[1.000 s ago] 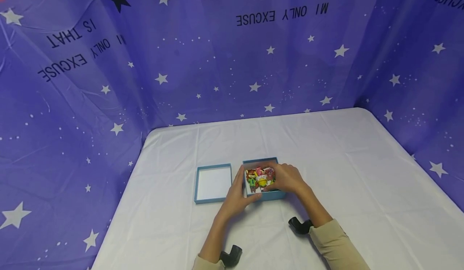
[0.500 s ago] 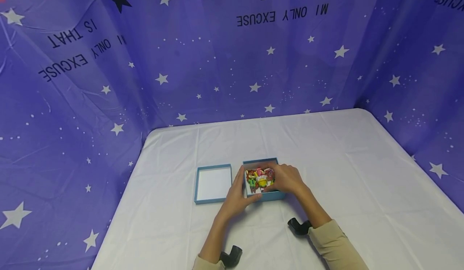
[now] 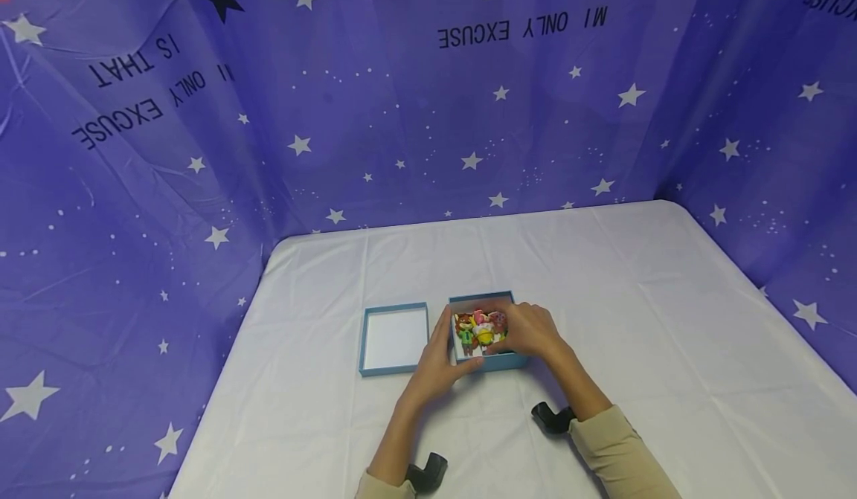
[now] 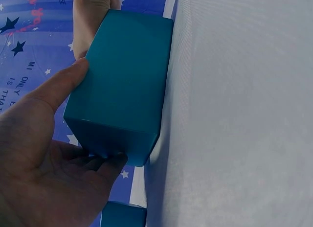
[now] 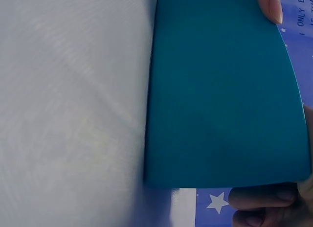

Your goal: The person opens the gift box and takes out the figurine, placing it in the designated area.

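Observation:
A blue box (image 3: 492, 364) stands on the white-covered table, with several colourful toy figurines (image 3: 483, 329) lying inside. One wears a green top; others show pink, yellow and reddish-brown. My left hand (image 3: 437, 365) holds the box's near left corner, thumb along the front rim and fingers against the left wall, as the left wrist view shows. My right hand (image 3: 532, 329) reaches over the right wall, thumb and forefinger inside around a reddish-brown figurine (image 3: 498, 322) partly hidden by the hand. Other fingers (image 5: 264, 197) curl outside that wall in the right wrist view.
A matching shallow blue lid (image 3: 395, 337) lies inside-up just left of the box. Black bent pieces (image 3: 427, 473) sit at both wrists near the sleeves. Purple star-patterned cloth (image 3: 455, 112) hangs behind the table (image 3: 602, 276) and along its sides.

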### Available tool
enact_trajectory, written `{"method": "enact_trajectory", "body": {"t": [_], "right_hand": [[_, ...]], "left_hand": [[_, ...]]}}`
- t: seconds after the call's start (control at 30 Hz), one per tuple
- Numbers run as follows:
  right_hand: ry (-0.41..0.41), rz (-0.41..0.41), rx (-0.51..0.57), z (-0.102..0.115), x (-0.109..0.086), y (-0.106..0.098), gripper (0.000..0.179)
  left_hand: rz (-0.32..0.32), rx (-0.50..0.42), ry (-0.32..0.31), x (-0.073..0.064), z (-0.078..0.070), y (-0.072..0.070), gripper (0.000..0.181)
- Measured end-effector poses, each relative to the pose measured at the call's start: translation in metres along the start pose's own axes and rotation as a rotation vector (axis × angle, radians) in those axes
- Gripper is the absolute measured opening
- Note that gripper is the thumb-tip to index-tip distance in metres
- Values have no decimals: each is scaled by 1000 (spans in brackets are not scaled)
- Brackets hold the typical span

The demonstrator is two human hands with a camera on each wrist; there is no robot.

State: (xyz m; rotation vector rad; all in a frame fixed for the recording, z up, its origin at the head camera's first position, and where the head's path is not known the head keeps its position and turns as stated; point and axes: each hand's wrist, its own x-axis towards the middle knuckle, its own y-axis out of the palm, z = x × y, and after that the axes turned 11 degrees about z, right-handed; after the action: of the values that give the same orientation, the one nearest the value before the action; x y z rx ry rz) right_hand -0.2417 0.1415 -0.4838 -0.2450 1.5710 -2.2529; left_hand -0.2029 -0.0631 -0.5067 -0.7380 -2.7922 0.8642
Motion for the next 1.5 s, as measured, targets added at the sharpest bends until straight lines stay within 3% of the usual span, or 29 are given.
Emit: {"method": "enact_trajectory", "body": {"t": [0.43, 0.63, 1.03, 1.5], "right_hand": [[11, -5, -8, -3, -1, 1, 78], [-21, -11, 19, -6, -2, 3, 76], [-61, -31, 48, -9, -2, 2, 71], [-99, -69, -17, -10, -4, 0, 70]], "left_hand": [[-11, 5, 19, 0, 2, 1, 103], [-23, 2, 32, 0, 1, 1, 103], [-26, -7, 0, -1, 2, 2, 103], [-43, 4, 24, 1, 3, 2, 102]]}}
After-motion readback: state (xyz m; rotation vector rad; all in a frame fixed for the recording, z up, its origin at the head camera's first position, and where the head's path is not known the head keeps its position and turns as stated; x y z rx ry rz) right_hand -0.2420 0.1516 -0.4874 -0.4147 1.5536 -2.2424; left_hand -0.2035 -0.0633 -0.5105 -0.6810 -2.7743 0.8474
